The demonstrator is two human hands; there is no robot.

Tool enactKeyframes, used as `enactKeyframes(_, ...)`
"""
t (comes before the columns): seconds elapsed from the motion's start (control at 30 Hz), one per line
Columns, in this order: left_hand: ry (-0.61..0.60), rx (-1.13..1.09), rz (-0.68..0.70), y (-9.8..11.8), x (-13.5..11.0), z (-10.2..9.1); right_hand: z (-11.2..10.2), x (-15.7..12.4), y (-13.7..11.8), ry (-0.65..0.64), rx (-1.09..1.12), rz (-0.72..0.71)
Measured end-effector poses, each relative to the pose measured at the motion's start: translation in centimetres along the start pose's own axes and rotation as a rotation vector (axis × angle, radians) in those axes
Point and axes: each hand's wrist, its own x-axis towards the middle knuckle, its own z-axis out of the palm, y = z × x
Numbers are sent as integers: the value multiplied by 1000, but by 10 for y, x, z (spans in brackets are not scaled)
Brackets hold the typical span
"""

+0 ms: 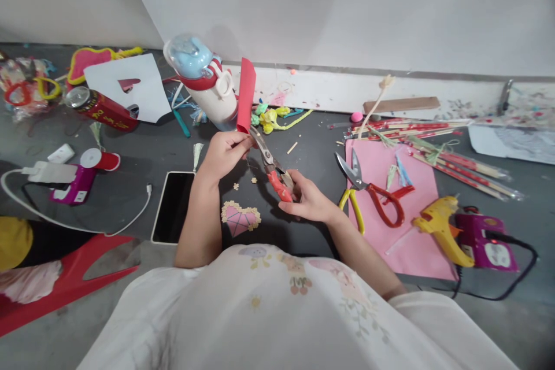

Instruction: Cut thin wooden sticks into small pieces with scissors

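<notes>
My left hand pinches the lower end of a red paper strip, which stands upright before the bottle. In my right hand is a pair of red-handled scissors. Their blades point up and left, and the tips meet the lower end of the strip by my left fingers. Whether the blades are closed on the paper I cannot tell. Below my hands lies a pink heart with blue lines and a pale bumpy border. Two small pale flower-shaped pieces lie above it.
A white-and-blue bottle stands behind my left hand. A phone lies left of my forearm. At right, larger scissors and a yellow glue gun rest on pink paper. A red can lies at left.
</notes>
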Motion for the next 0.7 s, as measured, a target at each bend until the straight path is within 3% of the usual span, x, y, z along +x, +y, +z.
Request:
enactKeyframes(0.37, 11, 168, 6, 1, 0, 3, -1, 0, 0, -15, -19, 19)
enactKeyframes(0.43, 99, 273, 62, 1, 0, 10, -2, 1, 0, 10, 6, 46)
enactKeyframes(0.53, 325, 429, 183, 6, -1, 22, -3, 2, 4, 80, 60, 84)
enactKeyframes(0.6, 418, 438, 195, 12, -4, 29, -3, 3, 8, 130, 115, 96)
enactKeyframes(0.63, 408, 403, 165, 15, -5, 33, -4, 4, 10, 153, 146, 99)
enactKeyframes(0.7, 254, 260, 51, 20, -9, 39, -4, 5, 12, 189, 204, 100)
